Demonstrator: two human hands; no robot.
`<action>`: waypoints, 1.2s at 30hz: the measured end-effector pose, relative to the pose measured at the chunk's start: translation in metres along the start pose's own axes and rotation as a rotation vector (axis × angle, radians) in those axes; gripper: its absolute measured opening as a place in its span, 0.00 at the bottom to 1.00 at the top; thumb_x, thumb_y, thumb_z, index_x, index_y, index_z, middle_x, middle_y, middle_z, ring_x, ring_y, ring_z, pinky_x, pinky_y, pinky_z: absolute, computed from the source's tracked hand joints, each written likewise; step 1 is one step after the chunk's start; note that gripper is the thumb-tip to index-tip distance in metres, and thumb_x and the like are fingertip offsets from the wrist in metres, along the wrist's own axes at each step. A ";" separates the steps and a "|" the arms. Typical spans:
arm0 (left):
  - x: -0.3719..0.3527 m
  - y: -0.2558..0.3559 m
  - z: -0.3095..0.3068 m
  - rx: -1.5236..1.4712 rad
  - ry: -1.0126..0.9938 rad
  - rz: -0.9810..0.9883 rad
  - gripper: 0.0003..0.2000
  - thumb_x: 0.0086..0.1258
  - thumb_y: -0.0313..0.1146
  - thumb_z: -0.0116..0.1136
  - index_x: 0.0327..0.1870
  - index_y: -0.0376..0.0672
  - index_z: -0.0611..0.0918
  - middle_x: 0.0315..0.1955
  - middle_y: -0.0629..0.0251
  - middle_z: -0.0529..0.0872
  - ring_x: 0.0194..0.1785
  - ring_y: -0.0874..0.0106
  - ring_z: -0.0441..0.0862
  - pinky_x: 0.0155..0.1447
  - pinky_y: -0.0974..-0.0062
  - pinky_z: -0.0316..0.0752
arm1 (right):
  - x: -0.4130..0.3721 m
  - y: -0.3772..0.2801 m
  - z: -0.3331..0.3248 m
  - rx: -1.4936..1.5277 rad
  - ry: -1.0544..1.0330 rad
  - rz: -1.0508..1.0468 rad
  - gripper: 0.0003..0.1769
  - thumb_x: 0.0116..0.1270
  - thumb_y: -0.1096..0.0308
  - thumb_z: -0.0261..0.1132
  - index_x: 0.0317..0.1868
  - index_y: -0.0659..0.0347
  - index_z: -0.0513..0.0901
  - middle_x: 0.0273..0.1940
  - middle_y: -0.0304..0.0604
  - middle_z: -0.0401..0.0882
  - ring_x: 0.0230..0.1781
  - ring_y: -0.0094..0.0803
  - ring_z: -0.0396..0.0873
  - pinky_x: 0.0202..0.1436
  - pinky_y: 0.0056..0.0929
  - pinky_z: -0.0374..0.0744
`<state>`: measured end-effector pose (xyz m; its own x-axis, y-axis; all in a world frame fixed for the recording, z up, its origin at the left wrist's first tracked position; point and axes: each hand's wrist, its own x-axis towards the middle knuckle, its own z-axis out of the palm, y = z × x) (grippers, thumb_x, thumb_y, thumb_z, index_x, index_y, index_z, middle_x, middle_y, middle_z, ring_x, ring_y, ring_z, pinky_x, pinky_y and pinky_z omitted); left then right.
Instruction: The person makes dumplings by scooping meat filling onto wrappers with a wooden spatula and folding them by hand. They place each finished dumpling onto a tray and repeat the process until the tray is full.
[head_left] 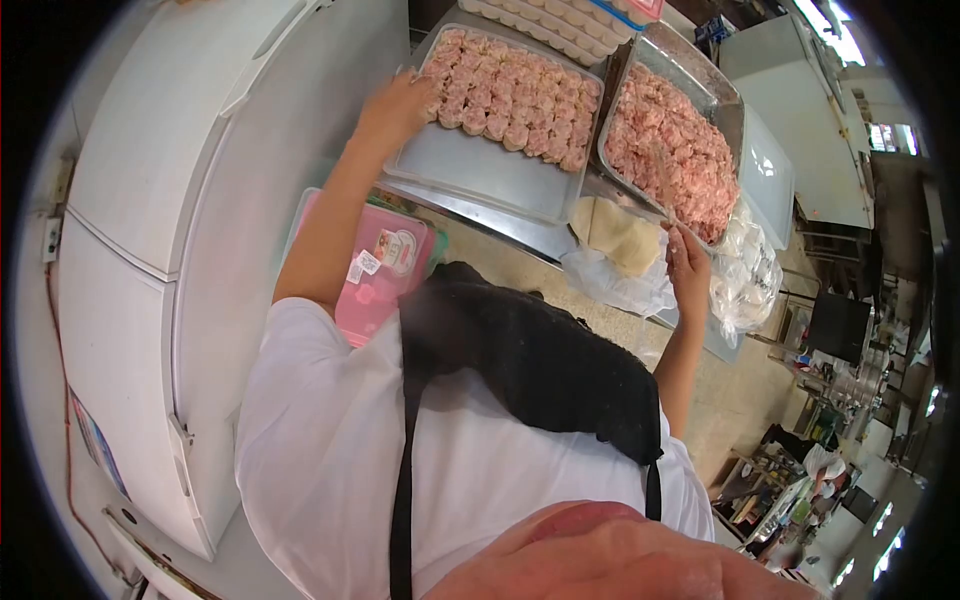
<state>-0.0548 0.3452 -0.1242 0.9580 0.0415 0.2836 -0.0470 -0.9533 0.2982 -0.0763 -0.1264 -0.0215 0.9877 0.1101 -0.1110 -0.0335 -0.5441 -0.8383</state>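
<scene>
My left hand [402, 108] reaches over the left side of a shallow tray [480, 175], fingers curled around an open-topped meat dumpling at the end of a row. Close-set rows of these dumplings [515, 95] fill the tray's far part. My right hand [686, 262] is closed on a thin stick-like tool [664, 185] that points into the minced meat [672, 140]; its exact kind is hard to make out. The meat is heaped in a deep metal pan [735, 100]. Beside my right hand, pale round dough wrappers [620, 235] lie on a plastic bag [615, 280].
Stacked trays of dumplings [545, 25] stand behind. A white refrigerator [150, 140] rises close on the left. Below the table edge is a pink-lidded box [375, 270]. Clear plastic bags [742, 275] sit right of the pan. A person [825, 465] is far off at right.
</scene>
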 end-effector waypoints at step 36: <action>0.024 0.020 -0.020 0.128 -0.228 0.066 0.31 0.48 0.36 0.73 0.58 0.55 0.76 0.69 0.59 0.62 0.72 0.55 0.57 0.69 0.46 0.57 | -0.029 0.027 -0.035 0.028 0.057 0.100 0.16 0.74 0.60 0.57 0.50 0.63 0.82 0.21 0.26 0.64 0.20 0.13 0.60 0.22 0.15 0.60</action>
<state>-0.0384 0.3330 -0.0937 0.9937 -0.0766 0.0818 -0.0892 -0.9824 0.1639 -0.1004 -0.1735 -0.0226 0.9863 0.0085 -0.1645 -0.1355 -0.5265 -0.8393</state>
